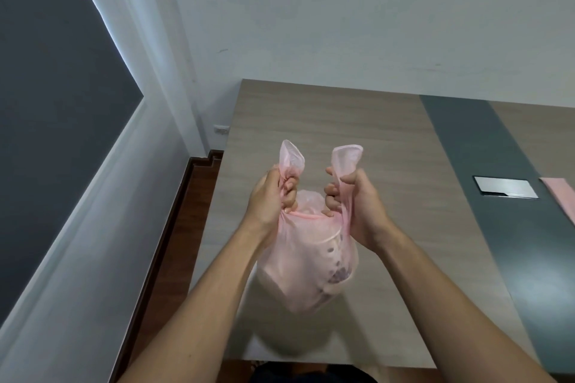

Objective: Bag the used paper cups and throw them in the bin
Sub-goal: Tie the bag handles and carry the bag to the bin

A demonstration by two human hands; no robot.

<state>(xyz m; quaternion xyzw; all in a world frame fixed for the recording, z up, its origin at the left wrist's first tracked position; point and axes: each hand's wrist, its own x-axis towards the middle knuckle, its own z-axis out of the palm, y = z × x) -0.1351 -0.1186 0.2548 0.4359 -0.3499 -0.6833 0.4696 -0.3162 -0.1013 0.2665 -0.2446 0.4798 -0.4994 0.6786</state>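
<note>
Paper cups (334, 261) show faintly through the pink bag (306, 270), so the bagging looks done! The bag hangs just above the table (373, 140), left hand (272, 199) fisted round one handle, right hand (351, 205) clenched on the other. Left to do, I'd say: knot those handles and find the bin, which is nowhere in view.

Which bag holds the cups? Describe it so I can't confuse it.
Start at the wooden table by the white wall. Above its near edge, both hands grip a translucent pink plastic bag by its two handles. Unlike the flat pink item at the table's right edge, it bulges with contents.
</note>
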